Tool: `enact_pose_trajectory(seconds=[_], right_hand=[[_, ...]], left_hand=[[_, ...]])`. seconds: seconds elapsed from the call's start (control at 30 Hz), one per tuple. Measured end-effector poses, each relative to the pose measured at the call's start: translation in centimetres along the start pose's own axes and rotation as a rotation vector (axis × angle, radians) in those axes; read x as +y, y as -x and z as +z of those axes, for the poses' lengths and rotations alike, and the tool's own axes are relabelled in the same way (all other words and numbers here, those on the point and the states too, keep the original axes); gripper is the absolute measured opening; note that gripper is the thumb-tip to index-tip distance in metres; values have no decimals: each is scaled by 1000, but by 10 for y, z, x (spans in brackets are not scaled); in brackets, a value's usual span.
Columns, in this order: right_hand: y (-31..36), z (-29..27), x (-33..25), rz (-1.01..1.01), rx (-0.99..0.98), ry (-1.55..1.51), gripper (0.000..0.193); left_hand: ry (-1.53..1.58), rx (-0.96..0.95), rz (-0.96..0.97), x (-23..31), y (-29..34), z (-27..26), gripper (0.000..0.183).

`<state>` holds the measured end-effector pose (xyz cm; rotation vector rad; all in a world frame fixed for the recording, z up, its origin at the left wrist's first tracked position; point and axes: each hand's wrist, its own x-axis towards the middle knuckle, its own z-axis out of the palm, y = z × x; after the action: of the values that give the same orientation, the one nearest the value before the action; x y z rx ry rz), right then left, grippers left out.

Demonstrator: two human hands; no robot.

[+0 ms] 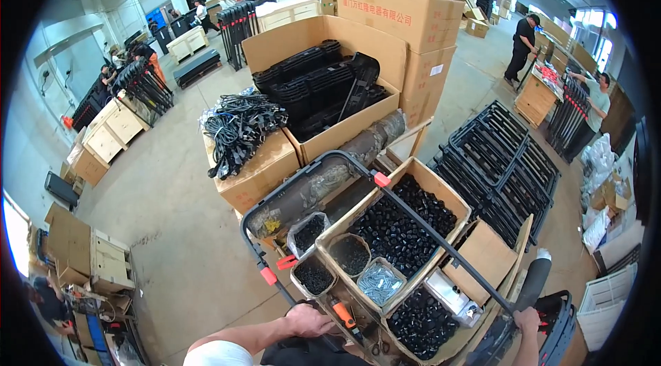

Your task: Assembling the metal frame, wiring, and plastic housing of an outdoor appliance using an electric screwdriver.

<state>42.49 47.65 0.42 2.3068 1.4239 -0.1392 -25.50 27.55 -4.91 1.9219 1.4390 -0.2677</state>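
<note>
Tubing (428,228), black and bent into a wide U, spans the parts containers before you, both its ends in your grasp. Your left hand (310,321) is closed around the near left end; your right hand (528,321) grips the other, fingers curled — the bend points away from you, and red fittings (381,179) stand out along its length. Beneath the right-hand run, a cardboard box (444,190) is filled with glossy black knobs (385,225); nearer you lie more black parts (421,325). Silver screws (381,283) fill a small container between them, with tubs of small dark pieces (313,278) to its left. An orange-and-black tool (342,312) rests just beside your left hand, near a pair of scissors (379,348). A flat cardboard sheet (482,256) and a white package (447,291) sit toward your right. Past the bend, a tangle of dark cables (244,121) tops one carton (258,176), while an open carton (351,121) beside it holds black moulded parts (313,84). Stacked black frames (502,173) stand to the right — and farther off, a co-worker (523,46) in dark clothing stands on the factory floor (200,180).
</note>
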Motion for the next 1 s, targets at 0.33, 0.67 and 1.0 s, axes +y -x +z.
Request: enact_pose_trajectory(seconds=[0.33, 0.67, 1.0], right_hand=[[-11, 26, 13, -4, 66, -50, 63], [-26, 34, 12, 74, 70, -135, 53], [-12, 0, -4, 51, -43, -77, 47]], left_hand=[[10, 51, 23, 6, 5, -8, 50], [-5, 55, 15, -4, 1, 7, 48], [-15, 121, 25, -5, 2, 14, 46]])
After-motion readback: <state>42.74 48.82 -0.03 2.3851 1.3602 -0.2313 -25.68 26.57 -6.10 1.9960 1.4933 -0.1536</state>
